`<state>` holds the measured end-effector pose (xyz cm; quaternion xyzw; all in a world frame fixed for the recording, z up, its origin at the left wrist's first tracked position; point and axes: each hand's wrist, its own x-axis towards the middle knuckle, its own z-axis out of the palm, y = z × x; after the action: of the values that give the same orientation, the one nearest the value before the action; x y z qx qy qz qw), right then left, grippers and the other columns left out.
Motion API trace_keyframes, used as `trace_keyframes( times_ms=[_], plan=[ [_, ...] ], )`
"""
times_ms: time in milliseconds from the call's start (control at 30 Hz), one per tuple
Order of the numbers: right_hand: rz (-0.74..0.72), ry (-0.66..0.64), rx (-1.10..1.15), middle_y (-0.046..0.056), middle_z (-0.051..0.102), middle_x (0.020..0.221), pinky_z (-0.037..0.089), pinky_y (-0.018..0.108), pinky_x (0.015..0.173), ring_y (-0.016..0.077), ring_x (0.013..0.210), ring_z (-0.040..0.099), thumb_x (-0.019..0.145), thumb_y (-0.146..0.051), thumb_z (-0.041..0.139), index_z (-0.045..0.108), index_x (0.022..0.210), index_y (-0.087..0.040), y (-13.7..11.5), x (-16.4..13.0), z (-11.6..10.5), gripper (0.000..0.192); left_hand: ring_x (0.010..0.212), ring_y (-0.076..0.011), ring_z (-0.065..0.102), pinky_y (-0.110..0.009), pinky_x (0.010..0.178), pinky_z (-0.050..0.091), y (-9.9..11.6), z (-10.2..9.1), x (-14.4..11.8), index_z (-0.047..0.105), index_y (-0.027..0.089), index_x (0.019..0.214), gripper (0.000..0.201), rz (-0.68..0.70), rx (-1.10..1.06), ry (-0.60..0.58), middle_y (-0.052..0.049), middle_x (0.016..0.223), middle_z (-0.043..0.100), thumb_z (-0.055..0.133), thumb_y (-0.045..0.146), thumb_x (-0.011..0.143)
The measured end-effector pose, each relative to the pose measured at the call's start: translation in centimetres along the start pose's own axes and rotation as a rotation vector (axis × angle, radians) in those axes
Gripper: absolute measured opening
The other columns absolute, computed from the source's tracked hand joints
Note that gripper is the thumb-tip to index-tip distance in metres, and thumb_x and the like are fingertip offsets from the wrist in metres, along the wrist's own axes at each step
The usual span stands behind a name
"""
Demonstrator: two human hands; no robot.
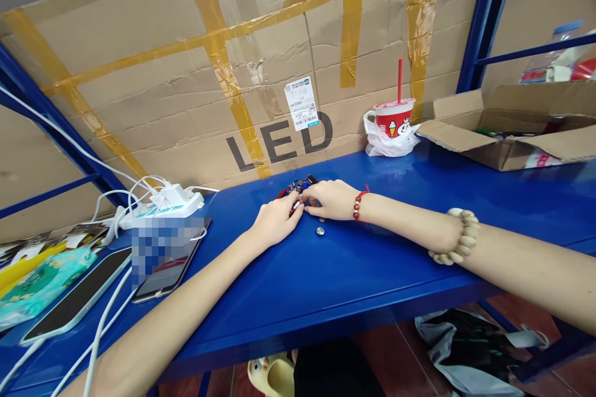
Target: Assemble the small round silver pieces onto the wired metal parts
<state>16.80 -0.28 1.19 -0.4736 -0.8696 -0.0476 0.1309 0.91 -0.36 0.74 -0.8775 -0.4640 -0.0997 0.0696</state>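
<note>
Left forearm (139, 329) enters from about 8 o'clock (dial centred on the hands), white cable (103, 329) alongside. Right forearm (526, 263) enters from between 3 and 4 o'clock, wearing a pale bead bracelet (468, 236) and, at the wrist, a red bracelet (357, 206). Both forearms reach over a blue tabletop (279, 285). Two phones at 8 o'clock: pale-edged phone (84, 291) farther left, dark phone (161, 279) closer in, partly pixelated. Silver disc (320, 231) on the tabletop at about 5 o'clock, near the right hand.

At centre: left hand (274, 223), thumb and index curled about a small red piece (294, 208); cannot tell whether clamped. Right hand (334, 198), fingers bent, tips close to the left's; cannot tell whether anything is pinched. Cluster of small red and dark parts (298, 187) just beyond the fingertips, at 12 o'clock, partly hidden.

Power strip (189, 203) at 9 o'clock. Open carton (498, 154) between 2 and 3. Red-and-white cup (388, 124) between 1 and 2, with straw. Cardboard (279, 68) lettered LED stands behind, at 12.
</note>
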Motion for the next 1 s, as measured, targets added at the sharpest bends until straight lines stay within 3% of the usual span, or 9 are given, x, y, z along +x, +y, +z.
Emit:
trace_keyframes(
  times_ms=[567, 1000],
  plan=[
    [0.002, -0.021, -0.007, 0.002, 0.065, 0.084, 0.038, 0.024, 0.058, 0.0168, 0.076, 0.059, 0.077, -0.035, 0.042, 0.058, 0.086, -0.022, 0.05, 0.06, -0.02, 0.023, 0.078, -0.0191, 0.058, -0.025, 0.055, 0.04, -0.18, 0.14, 0.07, 0.044, 0.023, 0.092, 0.021, 0.02, 0.011, 0.021, 0.0, 0.087, 0.061, 0.026, 0.032, 0.086],
    [0.018, -0.046, -0.009, 0.003, 0.065, 0.086, 0.039, 0.024, 0.06, 0.0177, 0.078, 0.059, 0.077, -0.033, 0.042, 0.058, 0.094, -0.022, -0.18, -0.12, -0.34, 0.026, 0.081, -0.018, 0.058, -0.025, 0.062, 0.042, 0.16, -0.12, 0.11, 0.045, 0.024, 0.095, 0.021, -0.032, 0.004, -0.029, -0.001, 0.091, 0.06, 0.028, 0.031, 0.085]
  ],
)
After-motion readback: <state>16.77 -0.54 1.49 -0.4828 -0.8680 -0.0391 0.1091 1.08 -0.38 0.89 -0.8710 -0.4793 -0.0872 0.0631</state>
